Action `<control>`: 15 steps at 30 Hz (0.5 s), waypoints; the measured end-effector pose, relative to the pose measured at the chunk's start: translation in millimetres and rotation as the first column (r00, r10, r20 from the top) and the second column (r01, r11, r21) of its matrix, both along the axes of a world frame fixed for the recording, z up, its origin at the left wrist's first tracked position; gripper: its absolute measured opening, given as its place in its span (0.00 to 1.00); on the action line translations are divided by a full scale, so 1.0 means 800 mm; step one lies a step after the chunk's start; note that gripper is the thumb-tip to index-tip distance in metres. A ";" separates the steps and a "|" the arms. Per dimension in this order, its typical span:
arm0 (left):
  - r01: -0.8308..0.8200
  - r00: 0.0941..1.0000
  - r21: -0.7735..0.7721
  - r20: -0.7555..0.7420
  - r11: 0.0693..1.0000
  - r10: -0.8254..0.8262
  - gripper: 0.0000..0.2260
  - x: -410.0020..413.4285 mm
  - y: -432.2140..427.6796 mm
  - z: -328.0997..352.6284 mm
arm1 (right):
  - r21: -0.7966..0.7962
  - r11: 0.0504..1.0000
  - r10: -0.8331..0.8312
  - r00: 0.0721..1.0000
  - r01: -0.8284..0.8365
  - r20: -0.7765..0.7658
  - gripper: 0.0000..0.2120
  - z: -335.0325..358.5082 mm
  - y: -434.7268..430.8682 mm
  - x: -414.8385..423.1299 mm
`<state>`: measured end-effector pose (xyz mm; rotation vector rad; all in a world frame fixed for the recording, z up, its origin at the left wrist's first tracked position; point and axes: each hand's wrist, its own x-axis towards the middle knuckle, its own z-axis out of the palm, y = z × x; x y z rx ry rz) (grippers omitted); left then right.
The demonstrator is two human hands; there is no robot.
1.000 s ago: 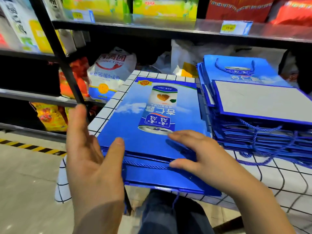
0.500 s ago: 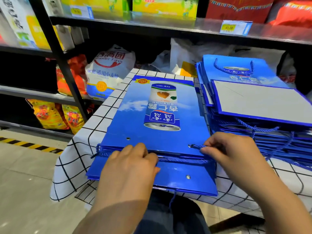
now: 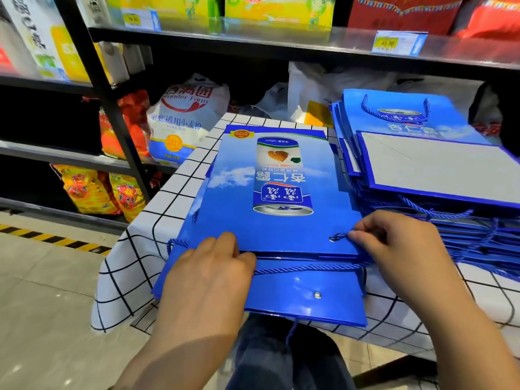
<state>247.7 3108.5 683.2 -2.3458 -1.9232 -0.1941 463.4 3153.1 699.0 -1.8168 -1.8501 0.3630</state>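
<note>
A bag [image 3: 239, 209] lies flat on the surface [image 3: 157, 209], on top of a second bag [image 3: 295, 305] whose near end sticks out over the front edge. The left hand [image 3: 208, 274] holds the upper bag's near edge at its left, and the right hand [image 3: 399, 249] pinches a cord [image 3: 339, 236] at its near right corner. A stack of bags [image 3: 439, 170] sits just to the right, and behind and to the left stands a shelf [image 3: 281, 43] with a sack [image 3: 183, 122] on a lower level.
</note>
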 end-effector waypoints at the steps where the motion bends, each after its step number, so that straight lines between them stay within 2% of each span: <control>1: -0.006 1.000 -0.007 0.018 1.000 0.006 0.18 0.001 0.001 -0.005 | 0.024 1.000 -0.010 1.000 0.010 0.024 0.02 -0.001 0.001 -0.002; 4: 0.022 0.986 0.015 0.165 1.000 -0.024 0.17 0.007 -0.003 0.003 | 0.191 0.980 -0.069 0.991 0.046 0.116 0.08 -0.004 -0.004 -0.011; 6: -0.045 0.953 0.033 0.301 0.998 0.033 0.05 0.008 0.002 0.021 | 0.346 0.938 -0.033 0.997 0.006 0.072 0.06 0.001 -0.013 -0.026; 7: -0.062 0.898 0.030 0.439 0.998 0.042 0.02 0.005 0.004 0.027 | 0.383 0.923 0.016 0.999 -0.030 0.041 0.07 0.004 -0.018 -0.035; 9: -0.052 0.751 0.030 0.660 0.998 0.019 0.03 0.002 0.016 0.035 | 0.340 0.931 0.145 0.989 -0.133 -0.010 0.13 0.008 -0.023 -0.054; 11: -0.053 0.596 0.039 0.803 0.998 0.000 0.05 0.000 0.034 0.047 | 0.193 0.949 0.267 0.961 -0.248 -0.079 0.18 0.015 -0.027 -0.076; 13: -0.020 0.421 -0.028 0.906 0.999 0.033 0.08 0.001 0.050 0.062 | 0.021 0.937 0.350 0.931 -0.350 -0.105 0.20 0.021 -0.026 -0.098; 15: 0.013 0.311 -0.071 0.948 0.997 0.063 0.08 0.001 0.060 0.073 | -0.018 0.913 0.405 0.910 -0.408 -0.083 0.17 0.022 -0.020 -0.116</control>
